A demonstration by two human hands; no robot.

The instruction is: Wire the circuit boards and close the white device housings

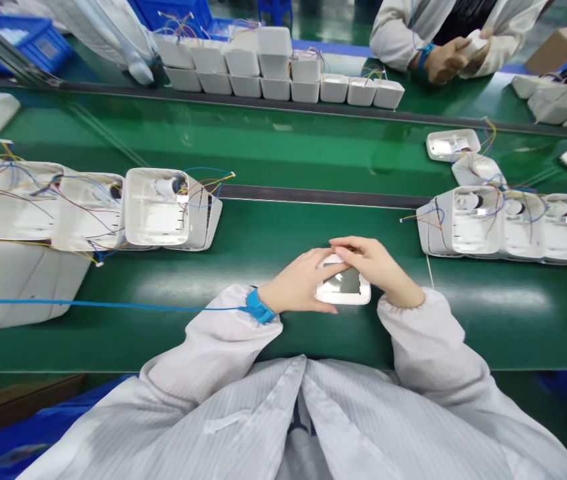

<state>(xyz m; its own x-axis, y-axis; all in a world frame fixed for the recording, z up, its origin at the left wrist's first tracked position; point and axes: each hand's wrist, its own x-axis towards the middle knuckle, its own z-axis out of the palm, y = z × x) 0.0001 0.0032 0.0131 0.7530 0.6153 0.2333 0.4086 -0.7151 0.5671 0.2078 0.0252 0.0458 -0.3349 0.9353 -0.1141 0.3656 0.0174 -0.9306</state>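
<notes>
White-framed screen unit point(366, 297), dark face up, sits in the middle of the near stretch of the green worktop point(288, 343), right in front of the person. The left hand point(294, 283) has it straddled from the left, thumb by the near edge and fingers reaching over the far part, so it seems gripped between them. The right hand point(377, 265) comes in from the right, fingers bent together over the far edge, meeting the left fingertips; whether it pinches anything there, I can't tell. I'd call this a two-handed holding or fitting step, though the fingers hide the spot being worked. Moving on from here would call for an even grip at the edges and light pressure over the screen. A blue wrist strap point(259, 307) rings the left wrist, its cord point(113, 305) running off left. Further out, open white housings with loose wires stand at left point(158, 210), with more at right point(476, 223). On the far side, another person's hands point(446, 61) hold a small white part point(474, 44), near a row of white housings point(275, 88).
</notes>
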